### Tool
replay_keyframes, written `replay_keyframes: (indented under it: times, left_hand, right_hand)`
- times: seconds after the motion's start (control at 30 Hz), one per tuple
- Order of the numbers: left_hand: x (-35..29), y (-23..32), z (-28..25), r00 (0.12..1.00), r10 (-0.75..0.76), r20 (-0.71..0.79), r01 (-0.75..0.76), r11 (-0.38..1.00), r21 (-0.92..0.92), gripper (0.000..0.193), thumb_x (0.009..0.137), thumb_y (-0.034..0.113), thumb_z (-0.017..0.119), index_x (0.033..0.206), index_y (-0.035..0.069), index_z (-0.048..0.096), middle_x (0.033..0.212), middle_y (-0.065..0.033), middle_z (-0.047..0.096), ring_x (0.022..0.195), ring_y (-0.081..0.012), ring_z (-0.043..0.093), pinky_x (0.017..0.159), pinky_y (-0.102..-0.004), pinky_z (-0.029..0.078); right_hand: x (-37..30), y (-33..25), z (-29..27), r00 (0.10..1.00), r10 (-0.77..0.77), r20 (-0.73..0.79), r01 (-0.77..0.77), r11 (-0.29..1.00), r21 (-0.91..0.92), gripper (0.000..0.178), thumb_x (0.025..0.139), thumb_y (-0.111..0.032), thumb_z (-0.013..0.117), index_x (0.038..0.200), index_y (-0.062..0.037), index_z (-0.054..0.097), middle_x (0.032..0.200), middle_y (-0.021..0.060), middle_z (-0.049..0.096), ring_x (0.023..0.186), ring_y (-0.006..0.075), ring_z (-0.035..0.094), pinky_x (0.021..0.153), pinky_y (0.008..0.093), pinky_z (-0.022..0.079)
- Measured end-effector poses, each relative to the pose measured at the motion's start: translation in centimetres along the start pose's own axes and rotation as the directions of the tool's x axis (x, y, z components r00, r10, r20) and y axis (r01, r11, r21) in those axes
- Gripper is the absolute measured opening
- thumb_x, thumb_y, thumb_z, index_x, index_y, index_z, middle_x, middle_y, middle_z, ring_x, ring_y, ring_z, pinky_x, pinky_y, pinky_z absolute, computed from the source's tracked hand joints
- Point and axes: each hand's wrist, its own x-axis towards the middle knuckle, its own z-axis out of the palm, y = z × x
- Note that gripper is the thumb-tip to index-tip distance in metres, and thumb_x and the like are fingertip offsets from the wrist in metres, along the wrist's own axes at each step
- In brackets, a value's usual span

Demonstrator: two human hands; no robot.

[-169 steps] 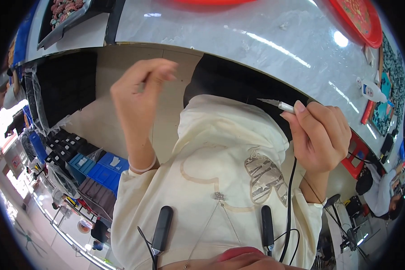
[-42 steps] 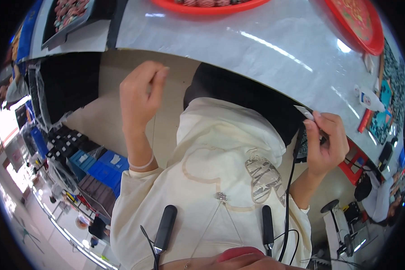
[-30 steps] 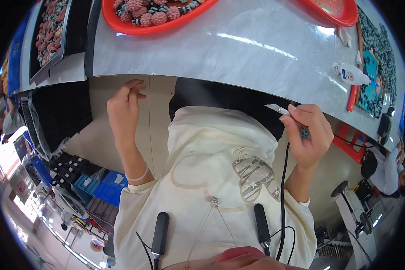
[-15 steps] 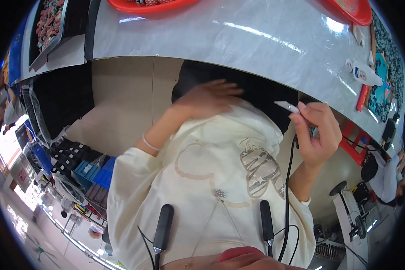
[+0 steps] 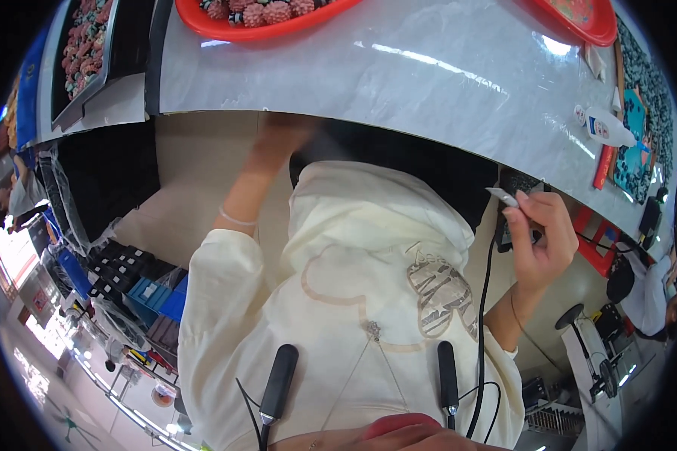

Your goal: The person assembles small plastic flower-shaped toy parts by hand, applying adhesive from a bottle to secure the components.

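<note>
A white squeeze bottle [image 5: 608, 128] with a label lies on the grey counter [image 5: 429, 83]. A flat red package [image 5: 602, 167] lies just beside it.

Seen from above: cream hooded top [image 5: 353, 301] filling the middle, grey desk [image 5: 399, 83] curving across the upper part. Right hand [image 5: 538, 240] raised beside the desk edge, fingers pinched on a small pale tool [image 5: 502, 197], black cable [image 5: 485, 316] hanging down from near the grip. Left hand [image 5: 278, 135] lifted just under the desk edge, blurred, too smeared to tell whether closed on anything; thin band [image 5: 237, 219] on that wrist. Red tray [image 5: 263, 19] of reddish round pieces at the desk's far edge, second red tray [image 5: 579, 15] toward the right. White bottle [image 5: 605, 128] lying near the right rim. Blue boxes [image 5: 158, 297] on the floor at left.
</note>
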Motion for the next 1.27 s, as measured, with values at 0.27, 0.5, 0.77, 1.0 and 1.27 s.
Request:
replay_keyframes:
  times: [0.27, 0.5, 0.77, 1.0, 1.27]
  left_hand:
    - [-0.6, 8.9, -10.5, 0.839, 0.527, -0.135, -0.41, 0.449, -0.794, 0.039, 0.091, 0.039, 0.043, 0.105, 0.008, 0.061, 0.108, -0.0065, 0.061, 0.103, -0.0244, 0.057, 0.087, -0.0378, 0.043]
    - [2.4, 10.6, -12.5, 0.709, 0.238, -0.663, -0.33, 0.944, -0.014, 0.042, 0.092, 0.04, 0.042, 0.102, 0.007, 0.064, 0.11, -0.007, 0.062, 0.108, -0.0218, 0.056, 0.086, -0.0351, 0.044]
    - [1.4, 7.7, -13.1, 0.608, 0.118, -0.785, -0.365, 0.92, -0.145, 0.027, 0.086, 0.025, 0.051, 0.093, 0.003, 0.065, 0.098, -0.0084, 0.065, 0.096, -0.0246, 0.061, 0.076, -0.0344, 0.049]
    - [-0.4, 6.5, -12.8, 0.645, 0.143, -0.751, -0.533, 0.788, -0.308, 0.019, 0.082, 0.018, 0.055, 0.088, 0.004, 0.066, 0.094, -0.0084, 0.066, 0.09, -0.0252, 0.062, 0.074, -0.0342, 0.049]
    - [3.2, 8.8, -14.3, 0.759, 0.223, -0.611, -0.403, 0.899, -0.173, 0.034, 0.087, 0.035, 0.053, 0.102, 0.008, 0.065, 0.103, -0.0155, 0.063, 0.105, -0.0344, 0.055, 0.089, -0.0427, 0.044]
  right_hand:
    - [0.7, 0.4, 0.9, 1.0, 0.022, -0.016, -0.021, 0.999, 0.032, 0.017, 0.063, 0.005, 0.072, 0.077, 0.0034, 0.062, 0.067, 0.0092, 0.058, 0.047, 0.0091, 0.045, 0.041, 0.0199, 0.032]
    - [0.7, 0.1, -0.6, 0.996, 0.062, -0.065, -0.062, 0.998, 0.011, 0.017, 0.065, 0.005, 0.072, 0.078, 0.004, 0.061, 0.069, 0.0103, 0.058, 0.051, 0.0113, 0.048, 0.044, 0.0197, 0.035]
    - [1.4, 0.3, -1.4, 0.986, 0.143, -0.086, -0.141, 0.99, 0.029, 0.017, 0.068, 0.003, 0.072, 0.08, 0.0051, 0.06, 0.072, 0.0117, 0.059, 0.057, 0.0133, 0.052, 0.049, 0.0187, 0.041]
    - [2.1, 0.3, -1.4, 0.99, 0.12, -0.078, -0.118, 0.993, 0.029, 0.018, 0.067, 0.003, 0.072, 0.081, 0.0057, 0.06, 0.071, 0.0118, 0.059, 0.057, 0.0135, 0.052, 0.049, 0.0191, 0.041]
    - [2.9, 0.1, -0.9, 0.99, 0.133, -0.043, -0.13, 0.989, 0.071, 0.017, 0.068, 0.005, 0.07, 0.082, 0.0049, 0.061, 0.074, 0.0138, 0.06, 0.058, 0.0149, 0.055, 0.049, 0.0194, 0.042]
